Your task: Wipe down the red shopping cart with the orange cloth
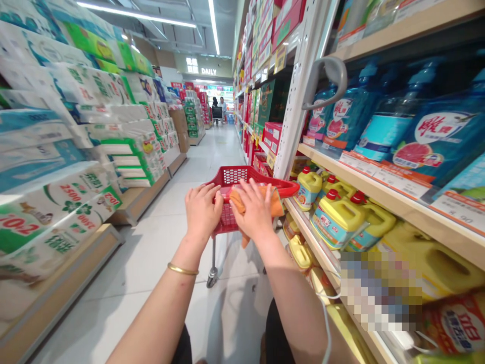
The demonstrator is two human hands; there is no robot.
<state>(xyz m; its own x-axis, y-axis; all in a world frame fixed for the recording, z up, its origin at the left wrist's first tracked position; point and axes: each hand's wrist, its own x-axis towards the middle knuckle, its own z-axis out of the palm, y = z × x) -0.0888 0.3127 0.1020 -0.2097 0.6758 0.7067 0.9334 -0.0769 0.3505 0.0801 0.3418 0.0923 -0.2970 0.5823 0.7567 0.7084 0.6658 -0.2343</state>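
A small red shopping cart (242,177) stands in the aisle just ahead of me. My left hand (201,208) rests on its near rim, fingers curled over the edge; a gold bangle sits on that wrist. My right hand (254,210) lies on the rim beside it, pressing an orange cloth (278,205) against the cart. The cloth hangs down a little below the rim. Whether the basket holds anything is hidden by my hands.
Stacked tissue packs (76,151) line the left on low wooden platforms. Shelves on the right hold yellow jugs (341,215) and blue detergent bottles (397,126). The white tiled aisle (212,151) runs ahead to people standing at the far end.
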